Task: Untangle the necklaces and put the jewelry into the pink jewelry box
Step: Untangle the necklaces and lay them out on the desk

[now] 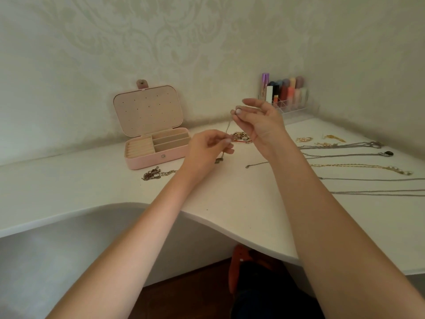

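A thin, limp silver-toned chain necklace [226, 132] is being pinched between the raised right hand [257, 120] and the lower left hand [207, 146]. Being light and snag-prone, it is probably best gripped near its ends.

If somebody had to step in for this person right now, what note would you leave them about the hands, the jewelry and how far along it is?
Left hand: pinches the lower part of a thin chain necklace; its pendant hangs just below the hand.
Right hand: raised, pinches the chain's upper end.
Pink jewelry box: open on the white table, to the left of the hands; nothing visible in its compartments.
Done: several necklaces lie stretched out separately at right, with small gold pieces behind them.
Left: a tangled pile behind the hands, a chain clump in front of the box, then put everything into the box.
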